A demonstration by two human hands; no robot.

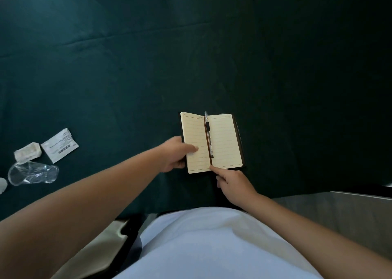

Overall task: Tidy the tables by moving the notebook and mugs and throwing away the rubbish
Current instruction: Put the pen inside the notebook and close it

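Note:
A small notebook (222, 142) lies open on the dark green table (212, 55), its lined cream pages facing up. A black pen (208, 136) rests along its middle fold beside a brown ribbon. My left hand (176, 154) grips the notebook's left edge, thumb pressed on the left page. My right hand (233, 184) is below the notebook, its forefinger touching the bottom of the fold. Rubbish sits at the far left: a white printed packet (59, 145), a crumpled white wrapper (27, 153) and a clear plastic cup (32, 173) on its side. No mugs are in view.
The table's front edge runs just ahead of my white shirt (212, 247). A grey surface (339, 210) shows at the lower right. Part of a dark chair frame (129, 230) shows at the lower left. Another pale scrap (2, 185) pokes in at the left border.

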